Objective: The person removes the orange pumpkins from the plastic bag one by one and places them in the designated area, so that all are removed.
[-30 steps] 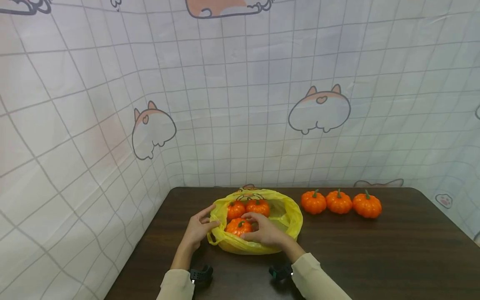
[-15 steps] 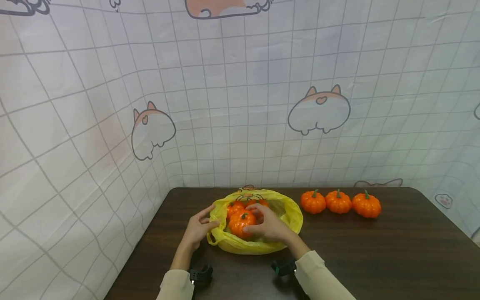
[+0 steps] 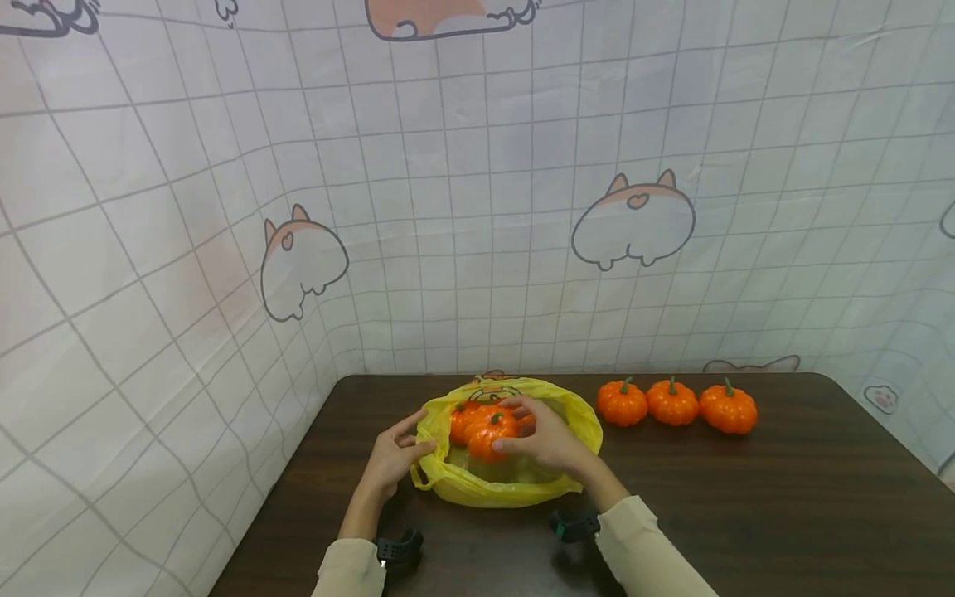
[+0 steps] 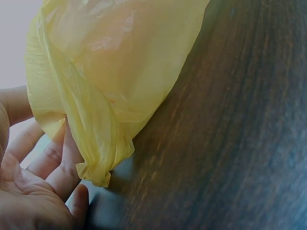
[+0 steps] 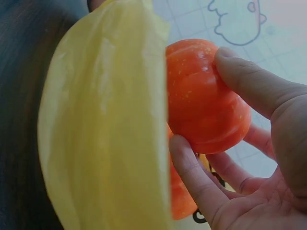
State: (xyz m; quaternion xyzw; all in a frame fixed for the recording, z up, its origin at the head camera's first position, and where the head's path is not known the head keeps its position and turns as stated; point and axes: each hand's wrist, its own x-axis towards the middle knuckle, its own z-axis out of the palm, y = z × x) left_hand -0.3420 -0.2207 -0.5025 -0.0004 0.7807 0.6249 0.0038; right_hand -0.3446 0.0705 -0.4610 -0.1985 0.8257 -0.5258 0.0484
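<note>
A yellow plastic bag (image 3: 492, 496) lies with its mouth spread on the dark table. At the bag's left rim, my left hand (image 3: 390, 458) holds the plastic between thumb and fingers; the left wrist view shows the bunched bag (image 4: 110, 96) against the fingers. My right hand (image 3: 550, 438) grips a small orange pumpkin (image 3: 492, 434) over the bag's opening, with thumb and fingers around its side in the right wrist view. Behind it, more orange pumpkins (image 3: 458, 421) sit in the bag, partly hidden by the held one and the hand.
Three orange pumpkins with green stems stand in a row at the back right: a left one (image 3: 622, 403), a middle one (image 3: 673, 403) and a right one (image 3: 729, 408). A white gridded cloth (image 3: 462, 207) with cartoon prints hangs behind the table (image 3: 746, 506).
The right hand has lifted the pumpkin from the front left of the bag and moved it right and back, in front of the others. My left hand stays on the rim.
</note>
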